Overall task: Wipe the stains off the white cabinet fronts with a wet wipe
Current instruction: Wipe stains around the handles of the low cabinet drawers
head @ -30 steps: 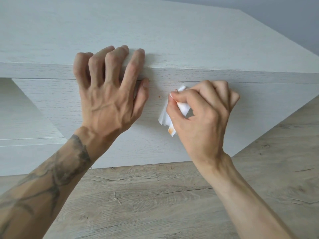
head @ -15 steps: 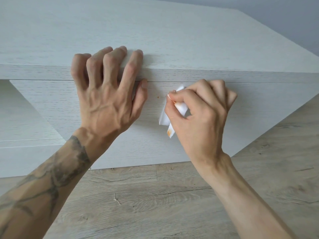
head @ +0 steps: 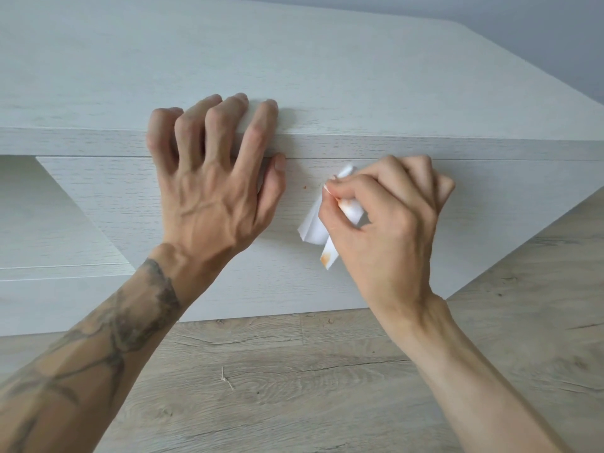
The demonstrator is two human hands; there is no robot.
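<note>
A low white wood-grain cabinet fills the upper view; its drawer front (head: 490, 204) faces me. My right hand (head: 389, 223) grips a crumpled white wet wipe (head: 315, 227) with orange smears on it and holds it against the drawer front. A small orange-brown stain (head: 304, 187) shows on the front just left of the wipe. My left hand (head: 212, 178) rests on the cabinet's top edge, fingers bent over onto the top, thumb on the drawer front.
The cabinet top (head: 294, 67) is broad and bare. An open recess (head: 39, 217) lies left of the drawer front. Light wood-plank floor (head: 294, 387) runs below and to the right. A grey wall (head: 539, 34) stands behind.
My right hand with the wipe has shifted slightly right and down along the drawer front, so the small stain now shows beside it. My left hand has stayed on the top edge.
</note>
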